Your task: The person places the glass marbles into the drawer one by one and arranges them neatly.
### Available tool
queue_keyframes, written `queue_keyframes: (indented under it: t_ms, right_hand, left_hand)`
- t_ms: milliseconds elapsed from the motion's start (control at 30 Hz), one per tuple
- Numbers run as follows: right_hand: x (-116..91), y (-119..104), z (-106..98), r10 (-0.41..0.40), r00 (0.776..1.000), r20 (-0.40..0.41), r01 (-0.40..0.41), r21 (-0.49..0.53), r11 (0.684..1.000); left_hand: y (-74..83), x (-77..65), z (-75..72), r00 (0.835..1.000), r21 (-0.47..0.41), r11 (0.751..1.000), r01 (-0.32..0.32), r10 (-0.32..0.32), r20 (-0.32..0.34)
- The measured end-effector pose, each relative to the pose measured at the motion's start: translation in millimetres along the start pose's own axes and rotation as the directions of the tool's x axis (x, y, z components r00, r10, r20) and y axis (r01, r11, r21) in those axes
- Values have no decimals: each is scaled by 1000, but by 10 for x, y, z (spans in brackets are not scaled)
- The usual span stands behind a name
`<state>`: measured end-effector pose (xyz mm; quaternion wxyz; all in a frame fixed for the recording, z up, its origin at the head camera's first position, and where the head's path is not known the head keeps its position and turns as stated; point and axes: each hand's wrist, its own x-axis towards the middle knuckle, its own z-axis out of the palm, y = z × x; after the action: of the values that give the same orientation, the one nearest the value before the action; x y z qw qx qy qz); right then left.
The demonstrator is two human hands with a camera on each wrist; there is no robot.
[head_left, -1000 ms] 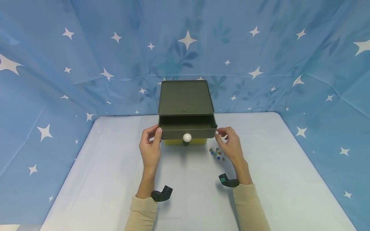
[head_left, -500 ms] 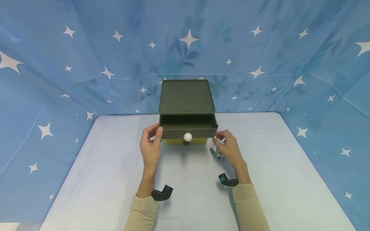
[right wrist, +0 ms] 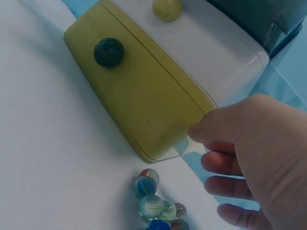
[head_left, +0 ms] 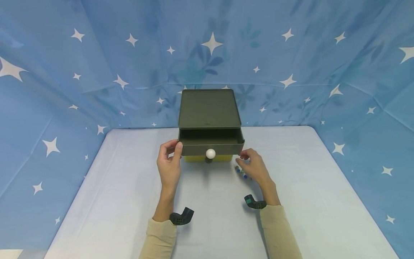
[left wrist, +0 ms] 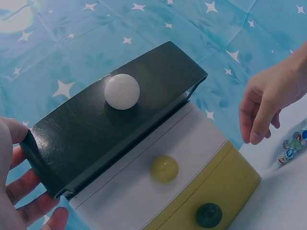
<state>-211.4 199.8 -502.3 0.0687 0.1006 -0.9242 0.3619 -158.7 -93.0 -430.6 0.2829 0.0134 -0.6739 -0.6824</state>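
A small chest [head_left: 209, 108] of stacked drawers stands at the table's back. Its dark green top drawer [head_left: 211, 148] is pulled out and carries a white knob [left wrist: 122, 91]. My left hand [head_left: 169, 167] holds that drawer's left end, thumb at the front corner and fingers along the side. My right hand [head_left: 254, 166], fingers loosely bent and holding nothing, hovers below the drawer's right corner. Under it, several glass marbles [right wrist: 152, 206] lie clustered on the table, partly hidden by the hand in the head view.
Below the top drawer are a white drawer [left wrist: 129, 165] with a yellow knob [left wrist: 164, 169] and a yellow drawer [right wrist: 144, 81] with a green knob [right wrist: 109, 52], both pushed in. A white table [head_left: 113, 187] carries everything, with a blue star-patterned cloth [head_left: 136, 64] behind.
My right hand has moved away from the drawer's right corner, down and slightly left, over the marbles. My left hand has kept its hold, and the drawer stays pulled out.
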Motion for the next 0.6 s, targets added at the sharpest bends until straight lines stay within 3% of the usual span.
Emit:
queue_keyframes:
  t_ms: [233, 600]
  right_hand:
    - [-4, 1, 12, 17, 999, 41, -16, -19, 1000]
    - [-1, 28, 17, 146, 976, 164, -139, -54, 989]
  left_hand:
    - [18, 0, 7, 1000, 7, 1000, 9, -9, -3]
    - [23, -3, 3, 1000, 17, 1000, 22, -22, 7]
